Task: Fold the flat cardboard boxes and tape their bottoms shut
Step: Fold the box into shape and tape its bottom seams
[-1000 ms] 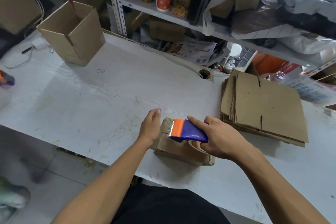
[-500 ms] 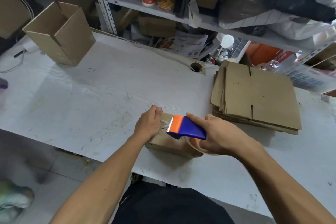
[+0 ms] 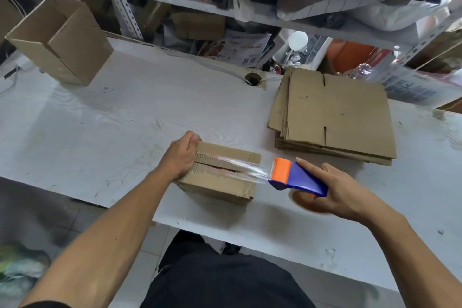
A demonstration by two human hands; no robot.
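Keeping the left hand clamped on the box, the right hand, gripping the tape dispenser, should pull straight along the seam.

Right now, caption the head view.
Left hand steadies box while right hand pulls tape dispenser across its seam.

White worktable w/ scuffed top, cable hole near back edge, metal shelving behind, crammed w/ clutter, pale tiled floor below
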